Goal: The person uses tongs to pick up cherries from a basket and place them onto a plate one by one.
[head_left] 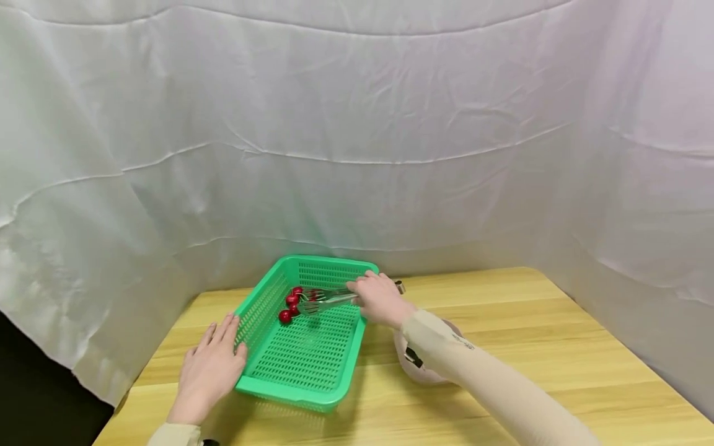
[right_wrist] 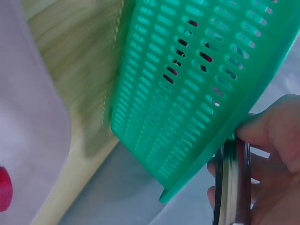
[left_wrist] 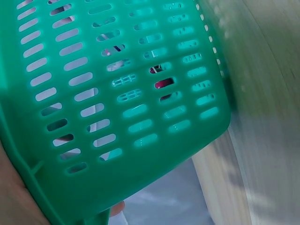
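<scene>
Several dark red cherries (head_left: 285,316) lie in the green perforated basket (head_left: 295,391), gathered toward its left side. My right hand (head_left: 382,300) grips metal tongs (head_left: 331,302) over the basket's right rim. Their slotted ends reach in among the cherries; whether a cherry is pinched between them I cannot tell. In the right wrist view the thumb presses the tongs' handle (right_wrist: 232,183) just outside the rim. My left hand (head_left: 212,365) rests against the basket's left rim, fingers extended along it.
A pale bowl (head_left: 415,373) stands right of the basket, partly hidden under the right forearm. A red item (right_wrist: 4,188) shows in it in the right wrist view. The wooden table (head_left: 530,347) ends at a hanging white curtain (head_left: 357,198) behind and on both sides.
</scene>
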The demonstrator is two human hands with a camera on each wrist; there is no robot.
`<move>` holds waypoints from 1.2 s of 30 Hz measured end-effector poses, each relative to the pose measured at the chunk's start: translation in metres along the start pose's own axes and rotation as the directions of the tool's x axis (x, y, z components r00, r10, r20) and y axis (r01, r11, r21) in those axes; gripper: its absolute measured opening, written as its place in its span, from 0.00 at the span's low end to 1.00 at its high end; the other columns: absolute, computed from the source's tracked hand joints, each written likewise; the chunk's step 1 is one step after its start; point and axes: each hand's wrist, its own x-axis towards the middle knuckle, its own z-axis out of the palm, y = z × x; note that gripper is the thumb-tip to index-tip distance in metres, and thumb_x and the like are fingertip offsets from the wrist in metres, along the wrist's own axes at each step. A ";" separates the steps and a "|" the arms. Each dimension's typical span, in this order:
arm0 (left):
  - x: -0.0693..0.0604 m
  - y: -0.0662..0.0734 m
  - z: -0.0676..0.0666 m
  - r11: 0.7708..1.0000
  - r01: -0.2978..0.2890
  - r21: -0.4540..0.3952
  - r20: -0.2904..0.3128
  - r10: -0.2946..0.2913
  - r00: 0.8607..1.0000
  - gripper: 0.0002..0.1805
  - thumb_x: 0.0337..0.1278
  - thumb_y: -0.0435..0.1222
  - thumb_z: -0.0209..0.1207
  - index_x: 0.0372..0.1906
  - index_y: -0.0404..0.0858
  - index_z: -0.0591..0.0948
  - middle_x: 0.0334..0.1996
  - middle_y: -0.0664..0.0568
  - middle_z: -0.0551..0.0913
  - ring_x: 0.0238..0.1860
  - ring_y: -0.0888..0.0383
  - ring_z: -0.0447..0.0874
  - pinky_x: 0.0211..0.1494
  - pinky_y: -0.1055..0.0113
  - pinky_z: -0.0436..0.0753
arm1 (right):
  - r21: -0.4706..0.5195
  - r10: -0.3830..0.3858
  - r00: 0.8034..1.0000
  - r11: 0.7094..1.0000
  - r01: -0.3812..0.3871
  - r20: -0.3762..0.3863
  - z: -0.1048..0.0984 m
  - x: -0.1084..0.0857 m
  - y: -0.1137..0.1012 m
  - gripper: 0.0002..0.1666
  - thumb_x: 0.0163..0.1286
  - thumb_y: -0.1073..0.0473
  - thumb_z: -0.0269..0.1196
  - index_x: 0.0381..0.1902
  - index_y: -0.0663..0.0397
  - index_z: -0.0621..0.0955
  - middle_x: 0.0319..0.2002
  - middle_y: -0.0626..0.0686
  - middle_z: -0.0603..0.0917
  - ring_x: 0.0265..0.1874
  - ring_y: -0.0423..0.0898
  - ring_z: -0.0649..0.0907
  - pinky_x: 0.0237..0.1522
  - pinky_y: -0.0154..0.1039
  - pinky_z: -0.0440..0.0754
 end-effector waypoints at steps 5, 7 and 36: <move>-0.003 -0.006 -0.003 1.000 0.008 0.006 0.004 -0.008 1.000 0.33 0.75 0.46 0.40 0.77 0.33 0.55 0.77 0.38 0.50 0.73 0.31 0.47 0.62 0.27 0.56 | -0.005 -0.033 0.999 0.999 0.033 -0.035 -0.001 -0.006 -0.002 0.24 0.70 0.62 0.62 0.63 0.52 0.78 0.51 0.51 0.84 0.47 0.50 0.77 0.44 0.45 0.74; -0.004 -0.007 -0.003 1.000 0.014 0.004 0.010 -0.014 1.000 0.33 0.75 0.46 0.40 0.77 0.33 0.54 0.77 0.39 0.50 0.73 0.30 0.47 0.62 0.27 0.56 | -0.006 -0.038 0.998 0.999 0.038 -0.049 -0.002 -0.010 -0.001 0.25 0.70 0.61 0.62 0.64 0.52 0.78 0.52 0.50 0.84 0.48 0.49 0.77 0.46 0.46 0.75; 0.000 0.006 -0.004 0.999 0.029 -0.024 -0.035 -0.029 0.999 0.32 0.74 0.44 0.41 0.77 0.36 0.55 0.77 0.42 0.50 0.74 0.33 0.47 0.65 0.27 0.52 | 0.077 -0.022 0.969 0.996 0.042 -0.247 -0.020 -0.073 0.025 0.23 0.66 0.63 0.66 0.59 0.56 0.81 0.52 0.52 0.85 0.44 0.47 0.77 0.44 0.43 0.78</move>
